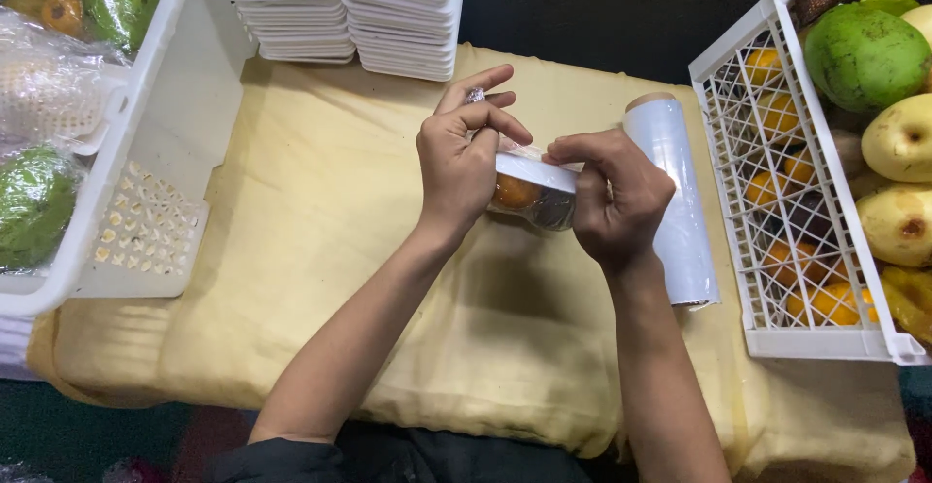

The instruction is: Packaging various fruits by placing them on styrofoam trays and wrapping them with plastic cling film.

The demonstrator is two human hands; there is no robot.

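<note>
My left hand (458, 158) and my right hand (614, 197) both grip a small white foam tray (532, 174) holding orange fruit, covered in clear film, raised above the yellow cloth. My left thumb and fingers pinch the tray's left end; the index and middle fingers stick up. My right hand wraps the tray's right end. A roll of clear cling film (673, 192) lies on the cloth just right of my right hand.
Stacks of white foam trays (349, 7) stand at the back. A white crate (146, 143) with wrapped produce is on the left. A white lattice crate (777, 182) of orange, green and yellow fruit is on the right. Yellow cloth (320, 201) covers the table.
</note>
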